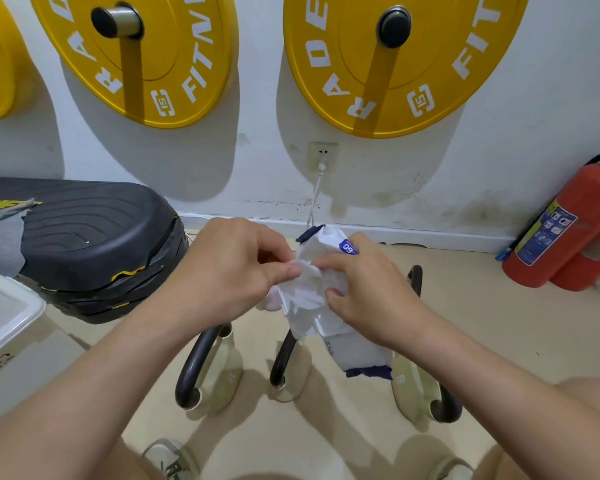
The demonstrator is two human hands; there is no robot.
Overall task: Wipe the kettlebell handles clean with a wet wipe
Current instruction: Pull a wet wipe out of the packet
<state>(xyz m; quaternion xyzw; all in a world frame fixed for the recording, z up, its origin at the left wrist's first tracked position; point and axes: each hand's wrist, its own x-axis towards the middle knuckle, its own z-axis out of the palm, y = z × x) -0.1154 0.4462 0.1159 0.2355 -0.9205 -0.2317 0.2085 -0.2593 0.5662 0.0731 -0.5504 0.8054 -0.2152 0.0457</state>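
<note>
- Between both hands, above the kettlebells: a crumpled white wet wipe (pixel 303 292) is sticking out of a soft white-and-blue plastic pack (pixel 357 351).
- Left hand (pixel 229 271): thumb and forefinger are pinching the wipe.
- Right hand (pixel 371 292): fingers are curling round the pack, gripping it.
- Cream kettlebells with black loop handles (pixel 231 368): sitting untouched on the beige floor (pixel 499 323) below.
- Yellow weight plates (pixel 388 64): hanging on the wall behind.

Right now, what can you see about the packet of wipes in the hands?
The packet of wipes is a soft, crinkly-looking white plastic pouch with dark blue ends and a blue label with digits. It is held in the air above the kettlebells, one end pointing toward the wall. The right hand grips it from the side, and the left hand pinches a white wipe sticking out of its top.
</note>
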